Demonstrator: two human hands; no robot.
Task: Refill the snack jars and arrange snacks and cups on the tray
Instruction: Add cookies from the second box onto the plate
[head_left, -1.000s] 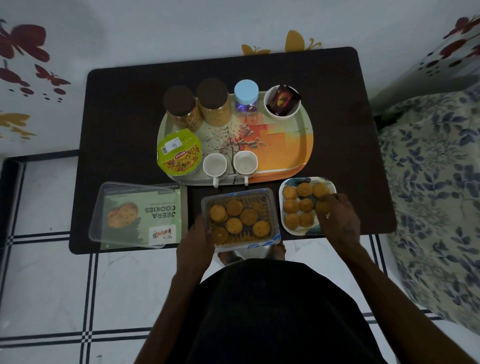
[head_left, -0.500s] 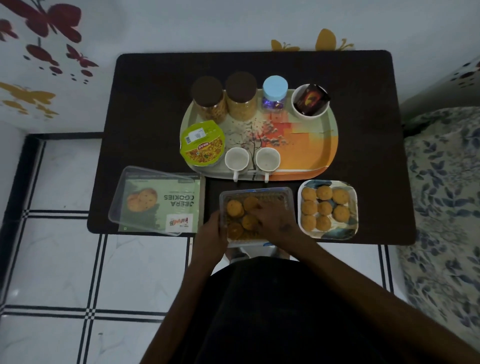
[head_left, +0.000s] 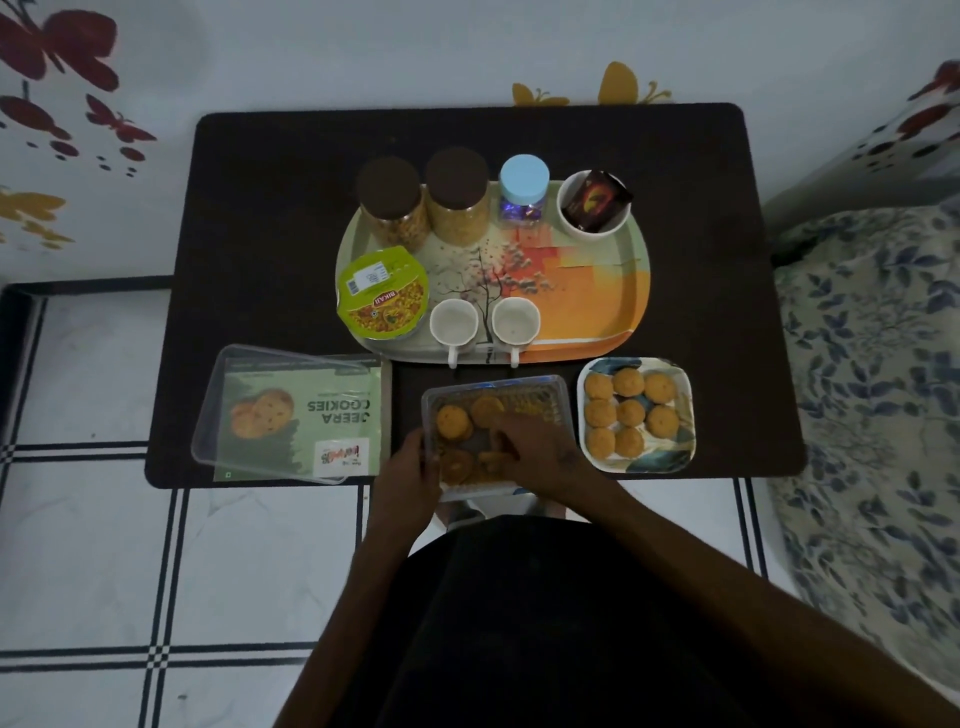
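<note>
On the table (head_left: 270, 208), tray (head_left: 613, 322) at centre with jars (head_left: 457, 208) along 12 o'clock and cups (head_left: 453, 322) along 6, cookie box (head_left: 498, 436) at 6 o'clock of it, lid (head_left: 291, 415) at 8, plate (head_left: 675, 457) at 4.

Both bare forearms reach forward from the body, the right one coming in at a slant from the lower right. The left hand (head_left: 410, 470) curls round the near left corner of the cookie box (head_left: 545, 387), thumb on its edge. The right hand (head_left: 530, 447) is inside the box, palm down, fingers (head_left: 498, 441) bent onto the cookies; its grip cannot be made out.
</note>
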